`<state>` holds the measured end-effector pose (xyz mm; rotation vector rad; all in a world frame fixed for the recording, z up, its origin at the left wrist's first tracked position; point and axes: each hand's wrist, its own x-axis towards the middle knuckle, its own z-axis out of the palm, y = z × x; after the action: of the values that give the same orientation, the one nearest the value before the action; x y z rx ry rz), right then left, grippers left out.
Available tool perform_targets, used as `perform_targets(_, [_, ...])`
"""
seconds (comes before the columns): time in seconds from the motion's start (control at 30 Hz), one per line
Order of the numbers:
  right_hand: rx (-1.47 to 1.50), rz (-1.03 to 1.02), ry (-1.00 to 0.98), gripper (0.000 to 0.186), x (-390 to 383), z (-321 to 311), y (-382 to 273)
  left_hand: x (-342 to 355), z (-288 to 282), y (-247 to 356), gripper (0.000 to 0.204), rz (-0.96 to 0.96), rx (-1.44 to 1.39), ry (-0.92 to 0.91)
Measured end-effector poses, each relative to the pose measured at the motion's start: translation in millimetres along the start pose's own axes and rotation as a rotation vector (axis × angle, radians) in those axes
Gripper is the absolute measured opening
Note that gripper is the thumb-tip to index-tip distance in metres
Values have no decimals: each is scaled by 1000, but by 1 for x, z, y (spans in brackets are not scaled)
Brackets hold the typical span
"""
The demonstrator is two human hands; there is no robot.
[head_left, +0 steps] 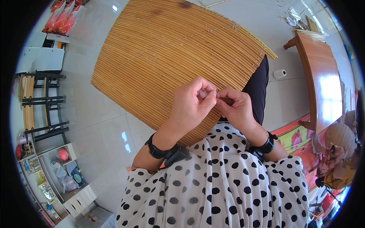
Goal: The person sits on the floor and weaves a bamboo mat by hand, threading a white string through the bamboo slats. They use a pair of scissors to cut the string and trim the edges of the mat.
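Across my lap lies a mat of thin yellow-brown reed-like rods (163,53), bound side by side with pale stitches. Over its near right part, my left hand (194,100) is closed, thumb and forefinger pinched together. Right beside it, with fingertips almost meeting the left ones, my right hand (235,106) is closed in a pinch too. A tiny pale bit shows between the fingertips, too small to name. Loose pale thread ends stick up here and there from the mat. Both wrists wear black bands.
A white spool-like roll (280,74) lies on the tiled floor to the right. Beyond it stands a low brown wooden table (321,72). Black-legged stools (45,100) and a shelf unit (57,174) with bags line the left. Loose straw-like pieces (300,22) lie at the far right.
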<state>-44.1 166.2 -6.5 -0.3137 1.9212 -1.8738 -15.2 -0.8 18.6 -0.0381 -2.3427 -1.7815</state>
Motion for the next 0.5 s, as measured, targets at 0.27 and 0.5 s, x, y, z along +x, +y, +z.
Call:
perform_targets(0.27, [-30,-8,9,6,0,0,0,-1,0,-1,10,8,6,-1])
perform_targets(0.5, [-50,-31,11,6,0,1,0,-1,0,0,9,-13,-7,1])
